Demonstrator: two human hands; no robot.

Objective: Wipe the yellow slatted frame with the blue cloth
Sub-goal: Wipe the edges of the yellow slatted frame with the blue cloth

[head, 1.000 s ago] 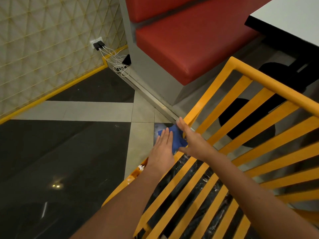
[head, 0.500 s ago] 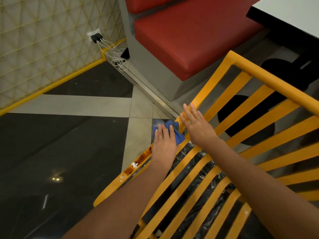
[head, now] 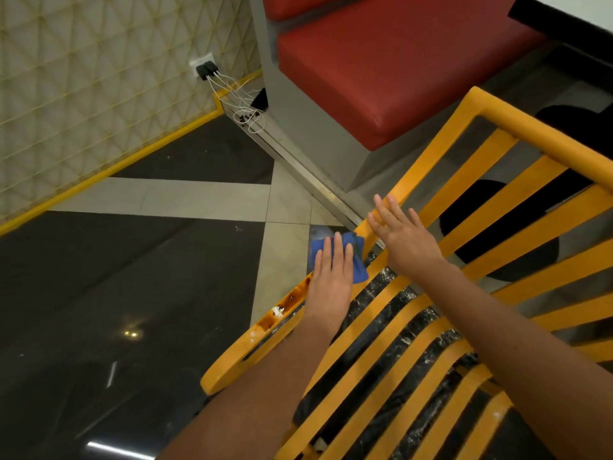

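1. Left hand (head: 331, 277) flat, fingers extended, pressing cloth (head: 351, 257) onto frame (head: 441, 330) side rail.
2. Right hand (head: 403, 235) spread, grasping nothing, just above same rail, beyond cloth.
3. Advisable: firm palm pressure, strokes toward brown stains (head: 282, 307) on rail, near side of cloth.
4. Frame: glossy yellow, parallel slats, rail sticky-looking with white specks.

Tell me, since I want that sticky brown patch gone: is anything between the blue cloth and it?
Nothing visible. The brown stains lie bare on the rail, just nearer than the blue cloth under the left hand.
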